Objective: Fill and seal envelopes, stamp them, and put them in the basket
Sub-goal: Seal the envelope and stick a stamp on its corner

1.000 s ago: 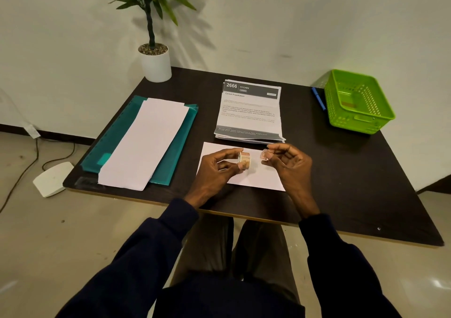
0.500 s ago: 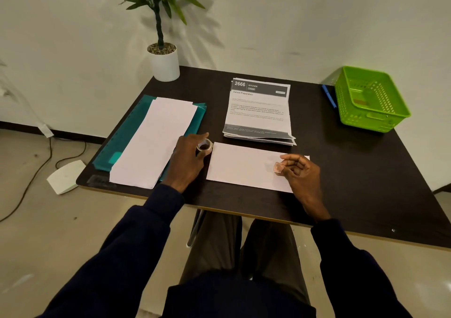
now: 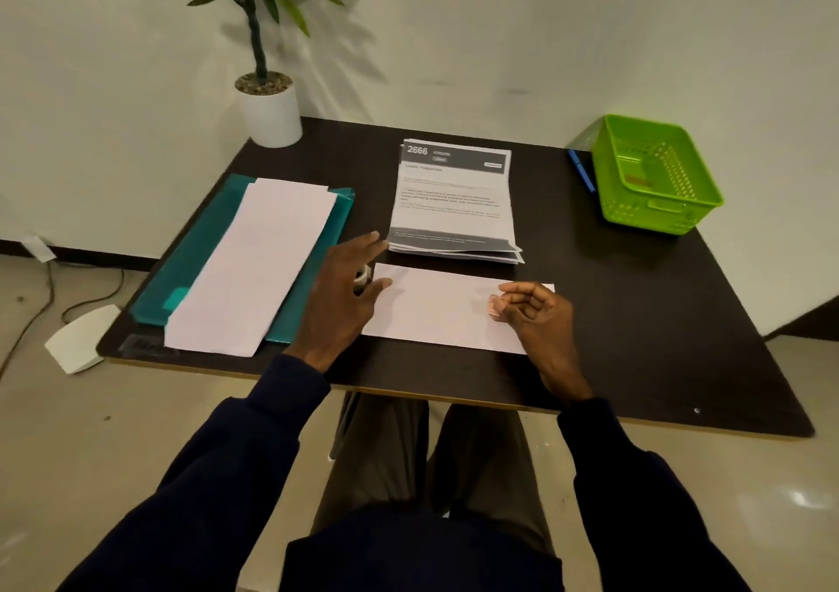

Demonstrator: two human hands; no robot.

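envelope (image 3: 436,314) front-centre | papers (image 3: 454,201) behind | folder (image 3: 199,251) left | basket (image 3: 658,221) far right — pen (image 3: 581,174) beside

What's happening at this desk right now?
A person sits at a dark table stamping an envelope. The right hand pinches a small reddish stamp at the envelope's right end. The left hand, fingers open, is above the small roll by the envelope's left edge. The green basket stands at the far right corner.

Matt paper envelope (image 3: 436,305), plastic basket (image 3: 653,210)
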